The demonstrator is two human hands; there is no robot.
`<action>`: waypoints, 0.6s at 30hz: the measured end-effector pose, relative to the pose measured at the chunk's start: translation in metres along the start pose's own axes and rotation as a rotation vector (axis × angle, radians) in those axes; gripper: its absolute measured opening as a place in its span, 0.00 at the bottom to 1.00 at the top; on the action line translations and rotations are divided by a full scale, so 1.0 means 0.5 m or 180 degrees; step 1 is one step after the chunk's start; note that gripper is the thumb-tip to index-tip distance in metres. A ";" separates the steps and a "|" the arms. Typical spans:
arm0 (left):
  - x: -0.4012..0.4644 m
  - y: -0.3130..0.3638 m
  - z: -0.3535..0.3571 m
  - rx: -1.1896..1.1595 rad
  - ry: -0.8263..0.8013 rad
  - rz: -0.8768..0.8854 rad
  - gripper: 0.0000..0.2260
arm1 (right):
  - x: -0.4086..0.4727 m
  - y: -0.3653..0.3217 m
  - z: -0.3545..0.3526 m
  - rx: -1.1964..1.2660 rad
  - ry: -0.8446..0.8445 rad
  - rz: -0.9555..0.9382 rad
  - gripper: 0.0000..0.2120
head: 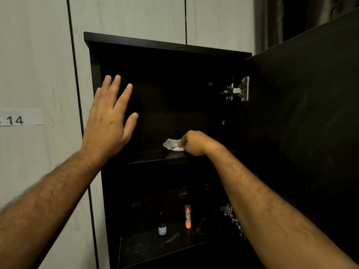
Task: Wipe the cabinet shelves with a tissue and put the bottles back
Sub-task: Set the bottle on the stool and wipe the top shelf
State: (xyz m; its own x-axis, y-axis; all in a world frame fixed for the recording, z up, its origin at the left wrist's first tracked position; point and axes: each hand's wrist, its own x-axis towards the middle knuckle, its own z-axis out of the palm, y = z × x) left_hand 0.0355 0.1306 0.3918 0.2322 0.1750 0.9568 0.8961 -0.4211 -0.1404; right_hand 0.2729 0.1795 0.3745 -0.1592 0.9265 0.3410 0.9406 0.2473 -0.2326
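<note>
A dark cabinet (pixel 169 45) stands open in front of me. My right hand (pixel 194 142) reaches into its top compartment and grips a crumpled white tissue (pixel 172 145) that lies against the upper shelf (pixel 155 157). My left hand (pixel 109 117) is raised by the cabinet's left side panel, fingers straight and spread, holding nothing. On the lower shelf (pixel 151 247) stand two bottles: a small dark one with a pale blue label (pixel 162 226) and a slim orange tube-shaped one (pixel 187 216) to its right.
The cabinet door (pixel 303 113) hangs open on the right, held by a metal hinge (pixel 238 90). Pale wall panels (pixel 38 65) lie to the left and behind, one with a label reading 14 (pixel 17 119). A curtain (pixel 272 20) hangs at the top right. The lower shelf looks dusty.
</note>
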 end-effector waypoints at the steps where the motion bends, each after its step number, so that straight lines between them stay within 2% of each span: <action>1: -0.001 0.000 0.002 0.0006 -0.0004 -0.0007 0.28 | -0.003 -0.022 0.006 0.0326 -0.0111 -0.0250 0.13; 3: -0.001 0.000 0.004 0.0027 0.0000 -0.0013 0.28 | -0.006 -0.064 0.016 0.0746 -0.0327 -0.0653 0.10; 5: -0.003 -0.006 -0.001 0.0054 -0.0004 -0.0003 0.27 | 0.002 -0.095 0.025 0.0791 -0.0439 -0.0839 0.10; 11: -0.006 -0.016 -0.007 0.0002 0.0171 -0.0149 0.26 | 0.039 -0.098 0.024 0.0898 -0.0287 -0.0800 0.02; 18: -0.023 -0.054 -0.028 0.0354 0.0269 -0.0377 0.23 | 0.068 -0.199 0.047 0.1393 -0.0567 -0.1162 0.05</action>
State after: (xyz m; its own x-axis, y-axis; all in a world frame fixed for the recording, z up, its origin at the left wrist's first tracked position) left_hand 0.0034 0.1275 0.3882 0.0942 0.1402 0.9856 0.9526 -0.3003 -0.0484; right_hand 0.1668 0.1931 0.3875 -0.5323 0.7836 0.3205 0.6106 0.6176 -0.4958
